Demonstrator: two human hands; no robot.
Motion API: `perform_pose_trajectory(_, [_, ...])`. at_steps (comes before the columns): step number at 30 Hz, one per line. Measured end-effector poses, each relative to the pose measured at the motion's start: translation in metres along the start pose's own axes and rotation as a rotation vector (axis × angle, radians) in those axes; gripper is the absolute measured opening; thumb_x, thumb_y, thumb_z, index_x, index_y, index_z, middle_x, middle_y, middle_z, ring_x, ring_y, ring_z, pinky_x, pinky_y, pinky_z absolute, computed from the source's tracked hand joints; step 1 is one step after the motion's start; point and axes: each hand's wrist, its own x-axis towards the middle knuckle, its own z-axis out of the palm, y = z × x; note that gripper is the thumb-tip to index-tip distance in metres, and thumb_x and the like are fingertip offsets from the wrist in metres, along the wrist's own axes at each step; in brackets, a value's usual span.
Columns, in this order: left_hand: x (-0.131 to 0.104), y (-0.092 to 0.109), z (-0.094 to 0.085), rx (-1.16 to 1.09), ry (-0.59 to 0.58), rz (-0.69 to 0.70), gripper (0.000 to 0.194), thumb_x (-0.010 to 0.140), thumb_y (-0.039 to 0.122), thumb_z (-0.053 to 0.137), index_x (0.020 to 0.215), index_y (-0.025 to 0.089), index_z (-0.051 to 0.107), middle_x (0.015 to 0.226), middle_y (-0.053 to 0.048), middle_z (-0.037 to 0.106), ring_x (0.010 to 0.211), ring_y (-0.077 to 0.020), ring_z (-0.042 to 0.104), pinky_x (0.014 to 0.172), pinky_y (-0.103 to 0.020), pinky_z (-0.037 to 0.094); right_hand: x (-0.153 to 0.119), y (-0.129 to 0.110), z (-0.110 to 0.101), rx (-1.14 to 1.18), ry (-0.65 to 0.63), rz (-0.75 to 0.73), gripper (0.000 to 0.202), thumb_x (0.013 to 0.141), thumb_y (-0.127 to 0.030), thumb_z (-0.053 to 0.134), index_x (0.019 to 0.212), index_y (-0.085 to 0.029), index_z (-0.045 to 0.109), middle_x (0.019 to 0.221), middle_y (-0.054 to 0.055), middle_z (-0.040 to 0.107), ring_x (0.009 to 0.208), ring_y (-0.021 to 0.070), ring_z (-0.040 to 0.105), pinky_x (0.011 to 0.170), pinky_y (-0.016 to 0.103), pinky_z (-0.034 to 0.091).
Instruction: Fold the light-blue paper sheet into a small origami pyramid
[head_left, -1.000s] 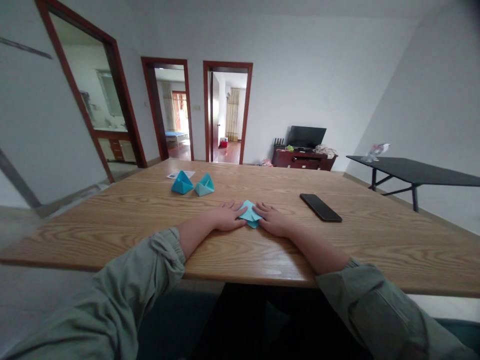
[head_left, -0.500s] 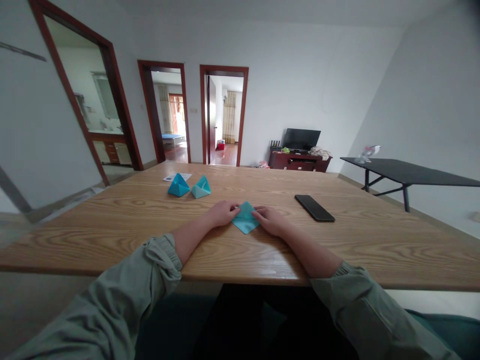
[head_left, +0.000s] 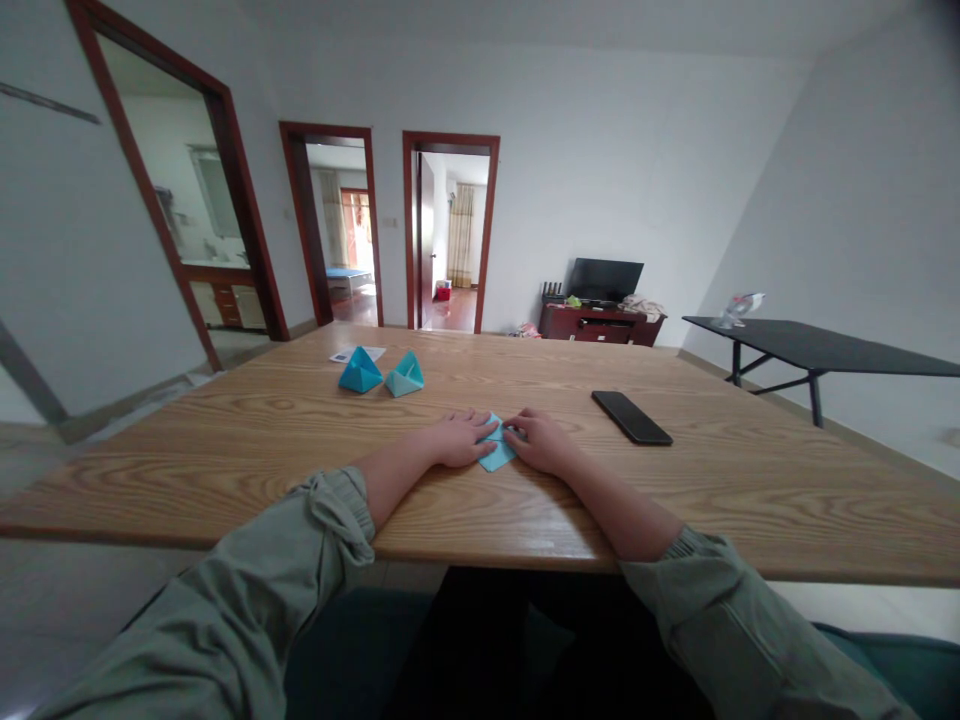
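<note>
A light-blue folded sheet of origami paper (head_left: 496,459) lies on the wooden table in front of me, partly covered by my hands. Flat across its left part rests my left hand (head_left: 459,438), fingers stretched out and spread. My right hand (head_left: 541,440) is at the paper's right edge, its fingers bent and the thumb close to them on the paper. Farther off to the left stand two folded paper pieces: a darker blue one (head_left: 361,370) and a light-blue one (head_left: 405,374) beside it.
A black phone (head_left: 631,417) lies on the wooden table (head_left: 300,450) to the right of my hands. Behind the paper pieces is a printed white slip (head_left: 343,356). A black table (head_left: 817,342) stands at the far right, and a television (head_left: 606,280) sits on a cabinet against the wall.
My left hand has gone from holding the paper's left edge to lying flat over it. The paper's left corner is now covered. My right hand stays at the right edge.
</note>
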Motion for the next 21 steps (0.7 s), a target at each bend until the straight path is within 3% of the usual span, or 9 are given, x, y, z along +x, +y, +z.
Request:
perform_pose_trajectory(3, [0.002, 0.000, 0.001, -0.015, 0.039, -0.001, 0.060, 0.091, 0.056, 0.025, 0.143, 0.025, 0.027, 0.150, -0.009, 0.023, 0.136, -0.0300, 0.022, 0.106, -0.049, 0.020, 0.003, 0.001, 0.002, 0.068, 0.084, 0.171, 0.033, 0.085, -0.036, 0.050, 0.110, -0.020, 0.062, 0.092, 0.006, 0.066, 0.082, 0.0166, 0.060, 0.075, 0.026, 0.042])
perform_pose_trajectory(6, [0.006, -0.002, -0.001, -0.070, 0.139, 0.007, 0.053, 0.088, 0.054, 0.038, 0.129, 0.024, 0.049, 0.142, -0.010, 0.039, 0.127, -0.0281, 0.039, 0.103, -0.041, 0.030, 0.009, 0.004, 0.003, 0.150, 0.161, 0.336, 0.030, 0.082, -0.033, 0.051, 0.106, -0.019, 0.062, 0.094, 0.006, 0.068, 0.082, 0.0177, 0.062, 0.073, 0.028, 0.044])
perform_pose_trajectory(9, [0.010, -0.004, -0.006, -0.152, 0.208, -0.062, 0.042, 0.078, 0.053, 0.055, 0.106, 0.023, 0.066, 0.124, -0.008, 0.057, 0.109, -0.0254, 0.054, 0.094, -0.033, 0.039, 0.013, 0.004, 0.002, 0.229, 0.190, 0.378, 0.024, 0.080, -0.031, 0.052, 0.095, -0.018, 0.065, 0.092, 0.007, 0.068, 0.085, 0.0195, 0.062, 0.075, 0.030, 0.046])
perform_pose_trajectory(13, [0.016, -0.008, -0.009, -0.216, 0.253, -0.166, 0.035, 0.069, 0.046, 0.066, 0.095, 0.022, 0.069, 0.101, -0.006, 0.066, 0.095, -0.0227, 0.060, 0.083, -0.029, 0.043, 0.016, 0.004, 0.003, 0.433, 0.176, 0.435, 0.021, 0.078, -0.031, 0.053, 0.090, -0.018, 0.063, 0.085, 0.007, 0.068, 0.075, 0.0175, 0.063, 0.063, 0.028, 0.050])
perform_pose_trajectory(18, [0.019, -0.018, -0.008, -0.332, 0.315, -0.291, 0.077, 0.052, 0.047, 0.079, 0.121, 0.022, 0.055, 0.114, -0.010, 0.061, 0.100, -0.0257, 0.058, 0.079, -0.029, 0.045, 0.017, 0.008, 0.003, 0.886, 0.116, 0.637, 0.023, 0.077, -0.034, 0.053, 0.094, -0.019, 0.056, 0.096, 0.009, 0.063, 0.067, 0.0168, 0.064, 0.048, 0.027, 0.053])
perform_pose_trajectory(21, [0.018, -0.022, -0.009, -0.456, 0.185, -0.303, 0.091, 0.048, 0.045, 0.081, 0.129, 0.023, 0.046, 0.111, -0.009, 0.062, 0.093, -0.0236, 0.061, 0.071, -0.027, 0.047, 0.015, 0.008, 0.000, 0.988, 0.098, 0.692, 0.025, 0.075, -0.033, 0.054, 0.095, -0.019, 0.054, 0.105, 0.010, 0.061, 0.066, 0.0157, 0.064, 0.051, 0.028, 0.053])
